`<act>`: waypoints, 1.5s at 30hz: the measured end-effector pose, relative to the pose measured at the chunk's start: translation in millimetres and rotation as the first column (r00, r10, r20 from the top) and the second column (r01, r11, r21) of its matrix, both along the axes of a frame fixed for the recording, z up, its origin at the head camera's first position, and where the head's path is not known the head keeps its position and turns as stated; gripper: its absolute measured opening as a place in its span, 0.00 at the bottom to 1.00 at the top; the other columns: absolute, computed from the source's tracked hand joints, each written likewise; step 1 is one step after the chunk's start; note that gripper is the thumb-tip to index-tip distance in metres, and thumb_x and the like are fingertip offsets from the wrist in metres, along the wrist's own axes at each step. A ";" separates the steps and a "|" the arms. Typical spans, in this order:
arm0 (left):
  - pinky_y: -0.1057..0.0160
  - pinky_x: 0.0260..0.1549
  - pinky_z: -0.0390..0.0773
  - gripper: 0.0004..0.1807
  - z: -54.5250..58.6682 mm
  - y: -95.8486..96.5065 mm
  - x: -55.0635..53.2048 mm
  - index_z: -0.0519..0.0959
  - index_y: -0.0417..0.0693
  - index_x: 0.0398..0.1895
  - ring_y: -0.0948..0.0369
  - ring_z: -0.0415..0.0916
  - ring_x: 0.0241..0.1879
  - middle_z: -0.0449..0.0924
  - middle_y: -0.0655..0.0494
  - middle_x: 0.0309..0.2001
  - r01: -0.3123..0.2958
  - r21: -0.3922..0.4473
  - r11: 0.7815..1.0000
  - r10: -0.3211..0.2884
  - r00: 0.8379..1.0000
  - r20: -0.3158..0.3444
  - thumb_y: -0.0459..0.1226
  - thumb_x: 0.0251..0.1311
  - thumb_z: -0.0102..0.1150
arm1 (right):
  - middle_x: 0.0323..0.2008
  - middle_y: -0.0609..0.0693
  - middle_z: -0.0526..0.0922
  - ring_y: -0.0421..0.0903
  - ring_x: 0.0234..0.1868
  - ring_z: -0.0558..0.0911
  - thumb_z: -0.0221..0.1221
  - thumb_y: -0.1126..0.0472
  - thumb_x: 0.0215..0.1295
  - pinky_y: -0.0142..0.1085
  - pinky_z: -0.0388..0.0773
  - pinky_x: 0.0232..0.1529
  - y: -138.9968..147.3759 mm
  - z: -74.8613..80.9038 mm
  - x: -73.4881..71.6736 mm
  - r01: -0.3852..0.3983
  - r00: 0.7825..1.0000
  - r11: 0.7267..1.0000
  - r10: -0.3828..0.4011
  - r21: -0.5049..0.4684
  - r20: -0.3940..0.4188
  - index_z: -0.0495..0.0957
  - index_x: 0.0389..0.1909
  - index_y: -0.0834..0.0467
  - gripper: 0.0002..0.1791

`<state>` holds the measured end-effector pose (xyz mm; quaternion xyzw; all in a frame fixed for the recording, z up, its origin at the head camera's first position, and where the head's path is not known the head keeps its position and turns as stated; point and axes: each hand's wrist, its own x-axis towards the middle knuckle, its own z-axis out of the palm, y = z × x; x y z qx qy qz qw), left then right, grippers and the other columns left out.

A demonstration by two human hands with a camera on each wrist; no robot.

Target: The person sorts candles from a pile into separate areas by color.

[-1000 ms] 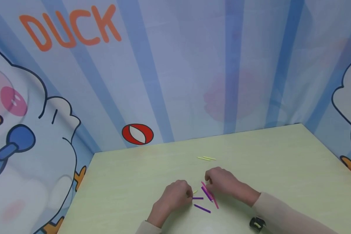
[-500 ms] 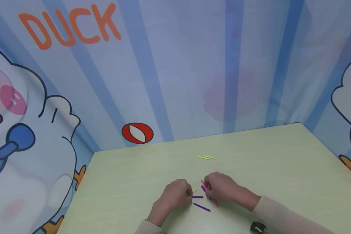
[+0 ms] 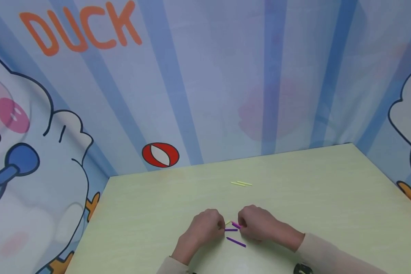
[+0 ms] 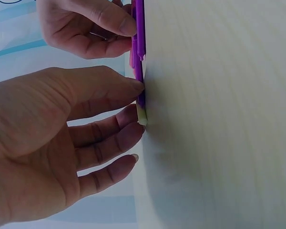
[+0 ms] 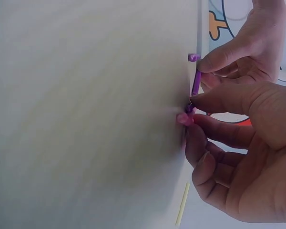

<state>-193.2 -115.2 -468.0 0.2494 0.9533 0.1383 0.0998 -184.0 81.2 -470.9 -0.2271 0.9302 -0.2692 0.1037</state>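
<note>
A printed backdrop point(image 3: 212, 76) stands behind the pale table point(image 3: 150, 220), and no container shows in any view. The right hand point(image 3: 258, 223) is closed to a pinch, thumb and forefinger together on a pink stick and a purple one, a small bundle point(image 3: 236, 225). The left hand point(image 3: 205, 230) pinches the end of another purple stick point(image 3: 231, 230), its other fingers loosely bent; a yellow stick point(image 3: 228, 222) shows beside its fingertips, but whether it is gripped too I cannot tell. A loose purple stick point(image 3: 236, 242) lies on the table just nearer the person, and a pair of yellow sticks point(image 3: 241, 183) lies farther back. The sticks look light, stiff and smooth, likely to roll or slide under a careless touch, and thin enough perhaps to snap if bent. Fingertips near the middle should lift one level; an end pinch would probably let it swing.
</note>
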 end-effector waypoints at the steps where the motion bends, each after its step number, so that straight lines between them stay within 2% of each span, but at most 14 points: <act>1: 0.67 0.32 0.77 0.02 0.2 0.0 0.0 0.88 0.46 0.30 0.68 0.75 0.29 0.81 0.63 0.27 0.000 -0.001 1.000 0.000 1.000 0.000 0.35 0.55 0.70 | 0.20 0.43 0.73 0.41 0.20 0.72 0.65 0.69 0.53 0.35 0.68 0.21 -0.1 -0.3 0.1 0.000 1.000 1.000 0.001 -0.004 0.005 0.79 0.23 0.54 0.07; 12: 0.68 0.30 0.76 0.03 0.9 -1.0 0.5 0.87 0.46 0.29 0.68 0.73 0.28 0.79 0.64 0.26 0.018 -0.002 1.000 -0.018 1.000 -0.024 0.36 0.55 0.70 | 0.19 0.42 0.72 0.40 0.21 0.71 0.68 0.64 0.57 0.34 0.70 0.23 2.0 -2.0 -1.5 -0.030 0.999 1.000 0.030 0.002 -0.031 0.78 0.20 0.53 0.11; 19: 0.68 0.31 0.75 0.02 1.8 -0.1 1.7 0.87 0.46 0.29 0.68 0.70 0.28 0.74 0.63 0.27 0.027 -0.041 0.999 -0.028 0.999 -0.031 0.35 0.55 0.70 | 0.18 0.42 0.73 0.40 0.19 0.72 0.67 0.63 0.58 0.33 0.69 0.20 3.7 0.4 -2.8 -0.026 1.000 1.000 0.026 0.005 0.011 0.76 0.18 0.51 0.13; 33: 0.67 0.30 0.76 0.02 6.4 -8.8 3.9 0.87 0.48 0.32 0.67 0.73 0.29 0.76 0.63 0.27 0.055 -0.082 0.995 -0.062 0.994 -0.086 0.35 0.55 0.68 | 0.19 0.42 0.74 0.38 0.12 0.70 0.66 0.65 0.58 0.32 0.67 0.16 6.9 1.9 -3.5 -0.039 0.998 0.998 0.041 -0.048 0.043 0.75 0.18 0.52 0.13; 39: 0.67 0.32 0.77 0.02 7.8 -15.8 3.5 0.87 0.48 0.32 0.66 0.74 0.30 0.77 0.63 0.28 0.042 -0.069 0.997 -0.047 0.996 -0.070 0.35 0.55 0.68 | 0.20 0.43 0.74 0.38 0.12 0.70 0.66 0.65 0.58 0.31 0.66 0.16 6.4 2.6 -4.1 -0.026 0.995 0.999 0.030 -0.047 0.093 0.76 0.20 0.52 0.12; 45: 0.64 0.33 0.77 0.02 8.2 -23.6 1.6 0.87 0.49 0.32 0.66 0.74 0.31 0.76 0.64 0.28 0.007 -0.048 0.999 -0.009 0.999 -0.052 0.35 0.55 0.67 | 0.19 0.43 0.74 0.38 0.16 0.70 0.65 0.66 0.57 0.32 0.67 0.20 7.5 0.6 -5.1 -0.054 0.997 0.997 0.057 -0.048 0.060 0.76 0.19 0.53 0.12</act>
